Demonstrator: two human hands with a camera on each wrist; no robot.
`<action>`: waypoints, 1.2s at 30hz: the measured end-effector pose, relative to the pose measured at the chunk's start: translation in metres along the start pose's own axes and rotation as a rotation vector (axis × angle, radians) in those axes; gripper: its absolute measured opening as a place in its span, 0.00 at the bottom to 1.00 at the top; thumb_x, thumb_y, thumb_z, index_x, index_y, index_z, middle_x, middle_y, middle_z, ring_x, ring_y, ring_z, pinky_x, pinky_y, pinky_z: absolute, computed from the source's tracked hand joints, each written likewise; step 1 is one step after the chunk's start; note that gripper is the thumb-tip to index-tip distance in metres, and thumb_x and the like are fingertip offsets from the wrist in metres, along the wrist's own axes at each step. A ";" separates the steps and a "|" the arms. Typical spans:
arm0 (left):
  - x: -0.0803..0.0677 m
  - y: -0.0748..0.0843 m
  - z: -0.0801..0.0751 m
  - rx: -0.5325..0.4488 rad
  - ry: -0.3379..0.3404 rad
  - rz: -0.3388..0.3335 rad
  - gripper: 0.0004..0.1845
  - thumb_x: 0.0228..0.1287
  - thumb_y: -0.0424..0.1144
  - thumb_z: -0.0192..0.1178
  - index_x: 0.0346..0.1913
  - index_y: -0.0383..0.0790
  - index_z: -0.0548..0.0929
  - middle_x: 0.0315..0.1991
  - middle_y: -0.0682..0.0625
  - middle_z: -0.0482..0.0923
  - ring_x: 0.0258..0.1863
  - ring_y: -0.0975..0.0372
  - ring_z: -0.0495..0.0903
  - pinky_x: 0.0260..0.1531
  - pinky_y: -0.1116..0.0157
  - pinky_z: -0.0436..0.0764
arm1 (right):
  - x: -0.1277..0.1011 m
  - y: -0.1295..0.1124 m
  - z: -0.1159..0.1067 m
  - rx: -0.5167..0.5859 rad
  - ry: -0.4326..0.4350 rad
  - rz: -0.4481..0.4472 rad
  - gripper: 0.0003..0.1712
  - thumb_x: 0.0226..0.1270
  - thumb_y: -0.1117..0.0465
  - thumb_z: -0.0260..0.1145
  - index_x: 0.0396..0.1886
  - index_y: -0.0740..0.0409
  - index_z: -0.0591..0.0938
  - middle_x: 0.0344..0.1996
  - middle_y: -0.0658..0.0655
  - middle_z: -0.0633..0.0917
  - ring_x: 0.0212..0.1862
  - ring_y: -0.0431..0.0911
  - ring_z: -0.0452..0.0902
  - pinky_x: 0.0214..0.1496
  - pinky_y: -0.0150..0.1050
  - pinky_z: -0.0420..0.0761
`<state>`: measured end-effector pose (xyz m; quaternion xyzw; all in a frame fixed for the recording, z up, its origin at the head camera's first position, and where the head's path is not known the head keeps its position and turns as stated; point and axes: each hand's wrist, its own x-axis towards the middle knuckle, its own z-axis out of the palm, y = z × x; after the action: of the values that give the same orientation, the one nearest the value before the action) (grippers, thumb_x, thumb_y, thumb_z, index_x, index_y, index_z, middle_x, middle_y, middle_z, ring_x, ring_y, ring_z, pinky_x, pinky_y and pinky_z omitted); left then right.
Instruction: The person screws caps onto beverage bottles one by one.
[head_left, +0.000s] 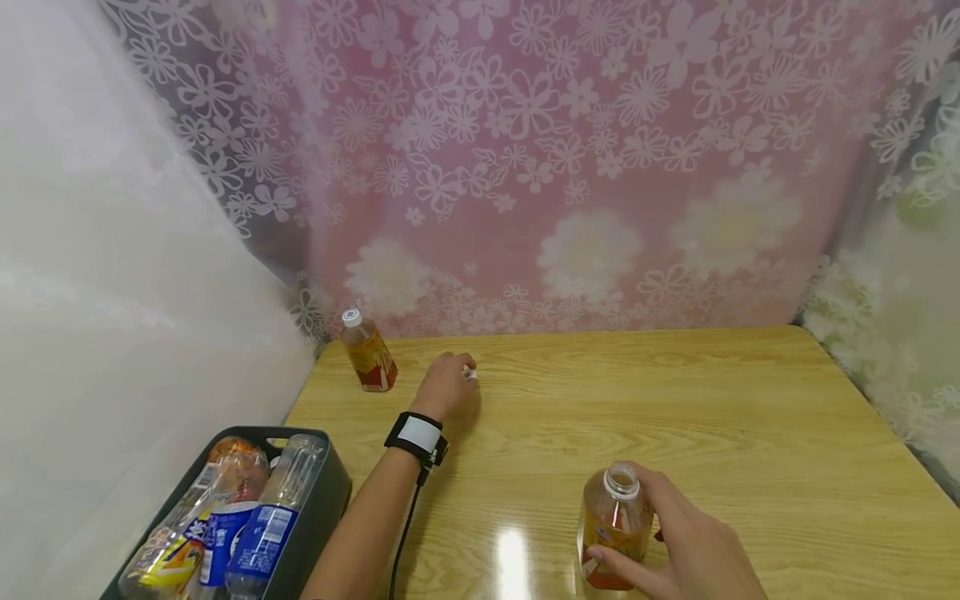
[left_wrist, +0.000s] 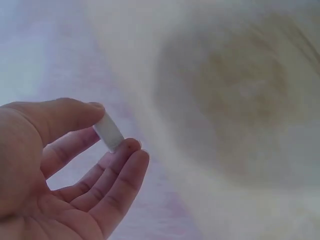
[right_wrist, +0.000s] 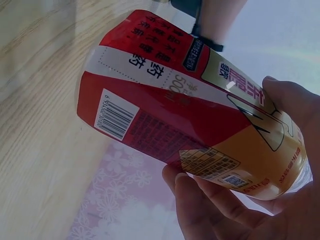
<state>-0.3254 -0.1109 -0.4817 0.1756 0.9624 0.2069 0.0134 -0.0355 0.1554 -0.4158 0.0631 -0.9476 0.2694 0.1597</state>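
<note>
My arms are bare, with no sleeves showing. On my left forearm, lower centre-left of the head view, I wear a black wrist strap (head_left: 415, 437) with a white rectangular panel on top. A thin black cable (head_left: 406, 525) runs from it down along my forearm toward the bottom edge. My fingers (left_wrist: 120, 172) carry no rings.

— Table (head_left: 750, 417): what surface is noted?

— Pale wood grain under a glossy varnish; a bright glare patch is reflected near the front edge.

— The open bottle (head_left: 611, 525)?

— Clear smooth plastic, wrapped in a shiny printed film label. The cap (left_wrist: 108, 131) is seen as matt white plastic.

— Bin (head_left: 330, 492) and backdrop (head_left: 570, 167)?

— Dark matt plastic; thin cloth with a flower print.
</note>
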 end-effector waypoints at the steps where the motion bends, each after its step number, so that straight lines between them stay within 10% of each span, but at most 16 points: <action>1: -0.003 0.006 -0.005 -0.020 0.008 0.019 0.14 0.71 0.39 0.64 0.56 0.40 0.85 0.47 0.43 0.80 0.39 0.56 0.78 0.38 0.59 0.80 | 0.001 0.001 0.001 0.000 -0.006 0.006 0.49 0.44 0.32 0.81 0.64 0.45 0.74 0.42 0.45 0.85 0.23 0.26 0.70 0.21 0.29 0.70; 11: -0.063 0.088 -0.060 -0.169 0.124 0.315 0.13 0.74 0.44 0.62 0.55 0.45 0.86 0.41 0.52 0.77 0.33 0.66 0.76 0.33 0.69 0.78 | 0.006 0.007 0.001 -0.004 -0.045 0.048 0.48 0.47 0.30 0.78 0.66 0.43 0.73 0.42 0.43 0.84 0.25 0.27 0.72 0.23 0.30 0.72; 22: -0.121 0.164 -0.087 -0.342 0.011 0.707 0.14 0.75 0.43 0.60 0.58 0.45 0.83 0.45 0.55 0.77 0.38 0.70 0.78 0.39 0.77 0.77 | 0.004 0.012 0.001 -0.009 0.009 -0.018 0.50 0.47 0.33 0.80 0.69 0.42 0.73 0.40 0.41 0.82 0.24 0.28 0.70 0.21 0.29 0.69; 36: -0.143 0.189 -0.079 -0.172 -0.035 0.818 0.14 0.75 0.46 0.59 0.57 0.47 0.84 0.42 0.59 0.73 0.30 0.75 0.67 0.32 0.84 0.67 | 0.002 0.010 0.004 -0.057 0.050 -0.054 0.41 0.45 0.33 0.81 0.57 0.42 0.77 0.28 0.35 0.69 0.17 0.28 0.53 0.17 0.28 0.60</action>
<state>-0.1364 -0.0303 -0.3397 0.5450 0.7923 0.2716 -0.0388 -0.0410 0.1621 -0.4231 0.0773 -0.9485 0.2395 0.1923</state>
